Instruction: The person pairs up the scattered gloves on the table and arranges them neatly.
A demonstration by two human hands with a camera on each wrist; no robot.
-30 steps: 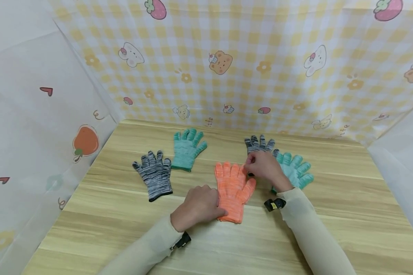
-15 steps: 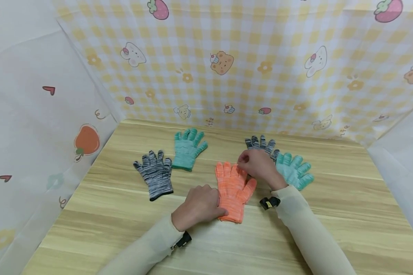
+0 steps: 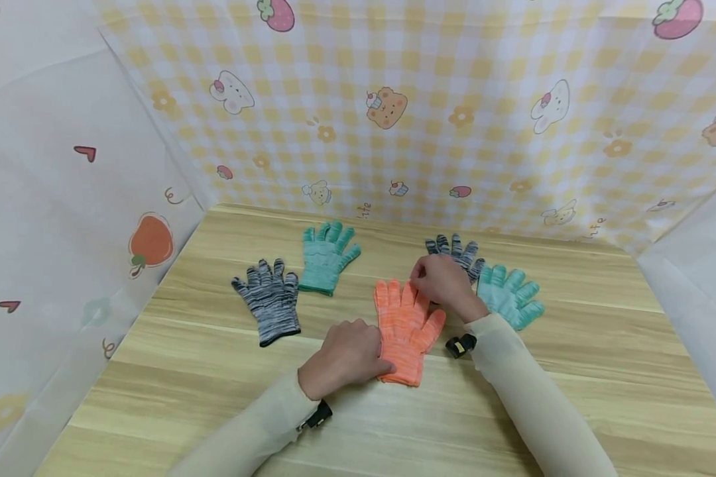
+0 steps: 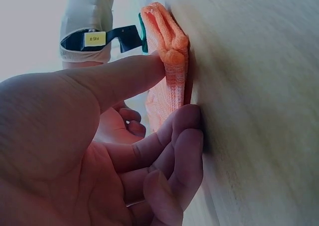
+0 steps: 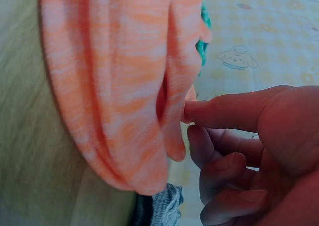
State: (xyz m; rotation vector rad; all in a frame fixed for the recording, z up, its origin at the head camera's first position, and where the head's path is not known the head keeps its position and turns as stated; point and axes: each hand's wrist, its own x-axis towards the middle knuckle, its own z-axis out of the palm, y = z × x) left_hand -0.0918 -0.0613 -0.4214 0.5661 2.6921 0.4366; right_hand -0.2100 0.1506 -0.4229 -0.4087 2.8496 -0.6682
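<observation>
An orange knitted glove (image 3: 401, 331) lies flat on the table, fingers pointing away from me. My left hand (image 3: 349, 354) grips its cuff at the left edge; in the left wrist view the thumb lies on top of the cuff (image 4: 175, 69) and the fingers are curled beside its edge. At the far end, my right hand (image 3: 446, 281) pinches a glove fingertip between thumb and index finger; the right wrist view shows them at the orange fabric (image 5: 134, 96). Behind the right hand a grey-black glove (image 3: 453, 248) is partly covered, with a green glove (image 3: 507, 298) beside it.
To the left on the wooden table (image 3: 215, 384) lie another grey-black glove (image 3: 271, 305) and another green glove (image 3: 325, 262). A yellow checked cloth (image 3: 417, 159) hangs along the back edge, and a white printed sheet (image 3: 65, 218) stands at the left.
My right hand has shifted left along the orange glove's fingertips, from near the index finger to the one beside it. The left hand stays at the cuff.
</observation>
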